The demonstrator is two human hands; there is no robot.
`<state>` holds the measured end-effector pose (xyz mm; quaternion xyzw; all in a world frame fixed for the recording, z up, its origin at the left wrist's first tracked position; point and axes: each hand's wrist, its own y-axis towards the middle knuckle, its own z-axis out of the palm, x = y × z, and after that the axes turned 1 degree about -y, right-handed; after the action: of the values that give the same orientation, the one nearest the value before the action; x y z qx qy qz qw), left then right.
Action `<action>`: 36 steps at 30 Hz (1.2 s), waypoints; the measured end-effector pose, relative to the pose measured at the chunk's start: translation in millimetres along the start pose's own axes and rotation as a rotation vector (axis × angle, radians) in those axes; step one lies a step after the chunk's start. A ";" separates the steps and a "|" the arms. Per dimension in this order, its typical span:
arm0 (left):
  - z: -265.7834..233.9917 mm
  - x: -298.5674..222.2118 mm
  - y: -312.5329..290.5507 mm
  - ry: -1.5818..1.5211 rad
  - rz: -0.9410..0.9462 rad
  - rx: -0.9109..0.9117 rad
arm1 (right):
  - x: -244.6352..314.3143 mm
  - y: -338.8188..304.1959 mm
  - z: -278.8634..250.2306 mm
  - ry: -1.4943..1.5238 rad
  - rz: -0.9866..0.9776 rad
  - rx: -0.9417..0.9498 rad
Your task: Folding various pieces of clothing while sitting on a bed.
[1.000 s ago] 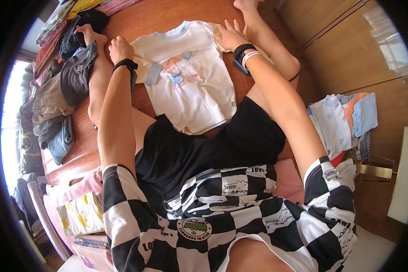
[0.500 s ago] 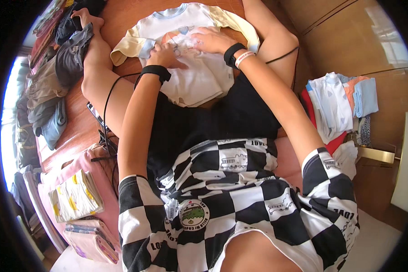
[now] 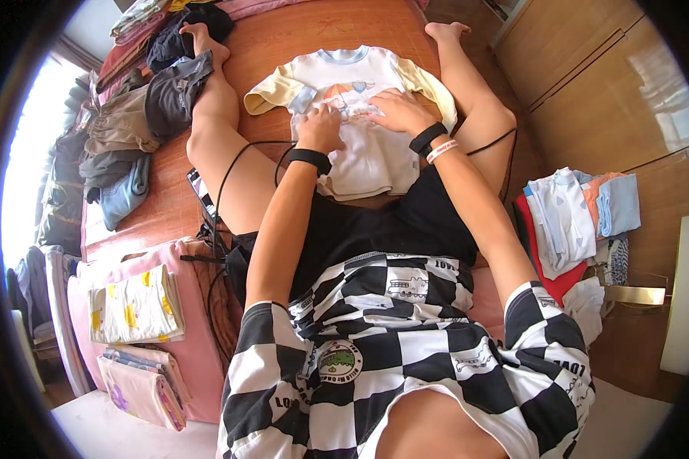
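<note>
We have the small white shirt (image 3: 371, 161) spread face up on the reddish wooden surface (image 3: 298, 34), between the bare legs (image 3: 241, 180), its blue collar (image 3: 343, 55) away from us. We see the left hand (image 3: 321, 128) on its front, fingers loosely bent; whether they pinch any cloth we cannot tell. The right hand (image 3: 402, 112) lies just beside it, spread out, with nothing in its grip. We judge the cloth light, soft and limp, quick to wrinkle, best held by collar or hem (image 3: 367, 189). Farther out we find folded clothes (image 3: 565, 218) to the right and dark clothes (image 3: 177, 96) to the left.
</note>
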<state>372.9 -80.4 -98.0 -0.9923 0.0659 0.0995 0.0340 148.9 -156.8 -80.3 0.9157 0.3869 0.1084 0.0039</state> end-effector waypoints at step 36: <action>-2.9 -32.2 -60.1 0.125 0.032 0.325 | 74.9 -46.8 9.4 -0.126 0.073 0.438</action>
<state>350.5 -17.3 -85.4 -0.9768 0.0990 0.0261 0.1882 168.4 -70.2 -79.1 0.9131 0.3667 -0.0353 -0.1748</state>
